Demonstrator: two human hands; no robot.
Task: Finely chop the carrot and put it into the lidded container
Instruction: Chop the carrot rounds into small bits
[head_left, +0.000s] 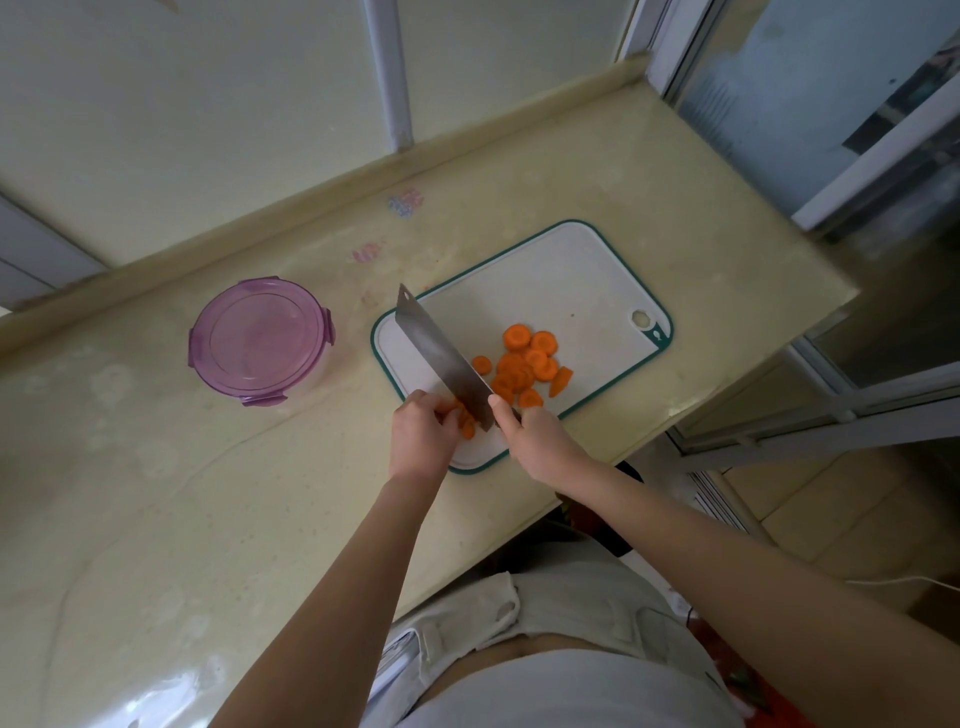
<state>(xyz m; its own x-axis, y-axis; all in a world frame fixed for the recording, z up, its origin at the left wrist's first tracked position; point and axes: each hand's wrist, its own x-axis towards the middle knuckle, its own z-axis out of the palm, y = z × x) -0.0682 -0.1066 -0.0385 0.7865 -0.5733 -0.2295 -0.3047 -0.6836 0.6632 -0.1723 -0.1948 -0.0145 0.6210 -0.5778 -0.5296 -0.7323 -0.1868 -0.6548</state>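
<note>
Several round orange carrot slices (524, 364) lie piled on a white cutting board (561, 280) with a teal rim. My left hand (421, 431) holds a few carrot pieces (466, 423) down at the board's near corner with curled fingers. My right hand (535, 439) grips the handle of a wide cleaver (441, 358), index finger laid along its spine. The blade stands on the board just right of my left fingers and points away to the far left. A round container with a purple clip-on lid (260, 340), closed, sits left of the board.
The beige counter (156, 467) runs left and towards me, its front edge (597, 499) slanting just below the board. A low backsplash ledge (311, 208) and tiled wall stand behind. A glass door frame (857, 171) is at right.
</note>
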